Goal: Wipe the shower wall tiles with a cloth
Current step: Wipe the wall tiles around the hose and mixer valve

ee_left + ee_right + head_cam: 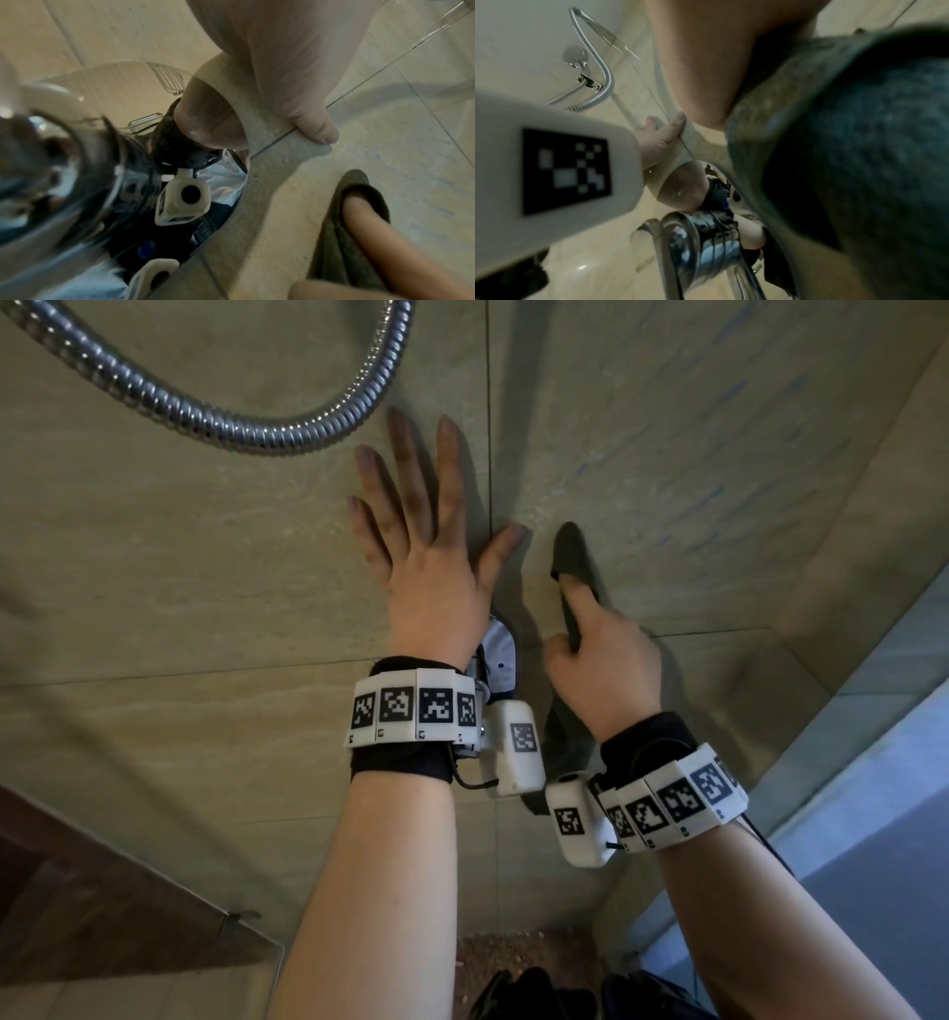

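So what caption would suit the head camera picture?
Left hand flat on the tiled wall while the right hand presses a dark cloth beside it.

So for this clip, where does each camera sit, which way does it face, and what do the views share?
Head: worn on the head, looking at the tiled wall and shower hose; both forearms, flat left hand, right hand gripping the dark cloth.
Left wrist: faces along the palm; left thumb, chrome fitting, cloth.
Right wrist: looks past the cloth at hose and left hand.
Shared: all three show the cloth and the wall.
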A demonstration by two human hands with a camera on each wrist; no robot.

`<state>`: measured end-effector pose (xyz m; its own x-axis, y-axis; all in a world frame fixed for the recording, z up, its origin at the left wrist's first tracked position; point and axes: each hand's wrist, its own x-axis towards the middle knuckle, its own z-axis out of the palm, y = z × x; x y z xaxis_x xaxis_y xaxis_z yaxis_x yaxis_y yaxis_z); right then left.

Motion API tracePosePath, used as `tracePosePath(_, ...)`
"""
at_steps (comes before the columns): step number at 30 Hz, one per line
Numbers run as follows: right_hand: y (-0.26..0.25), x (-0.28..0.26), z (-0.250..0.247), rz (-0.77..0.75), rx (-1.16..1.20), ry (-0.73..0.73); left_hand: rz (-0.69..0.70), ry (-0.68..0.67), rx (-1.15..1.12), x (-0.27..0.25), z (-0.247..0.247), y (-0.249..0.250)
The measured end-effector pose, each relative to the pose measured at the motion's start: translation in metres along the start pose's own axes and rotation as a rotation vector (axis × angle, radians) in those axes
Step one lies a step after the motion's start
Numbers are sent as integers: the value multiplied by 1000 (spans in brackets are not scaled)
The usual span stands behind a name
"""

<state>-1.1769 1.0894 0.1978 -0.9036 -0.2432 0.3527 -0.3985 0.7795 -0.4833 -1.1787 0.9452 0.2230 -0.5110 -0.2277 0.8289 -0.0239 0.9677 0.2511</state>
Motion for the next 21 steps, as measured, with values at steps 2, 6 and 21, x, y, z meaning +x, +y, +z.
tracePosePath(2, 4, 0, -1, 76, -22, 38, 0, 5, 1, 0, 0, 1)
tracePosePath(6, 2, -7, 6, 229, 62, 41, -2, 14, 10, 0, -1, 2)
tracePosePath(21, -12, 3, -8, 173, -89, -5, -9, -23, 6, -1, -4, 3)
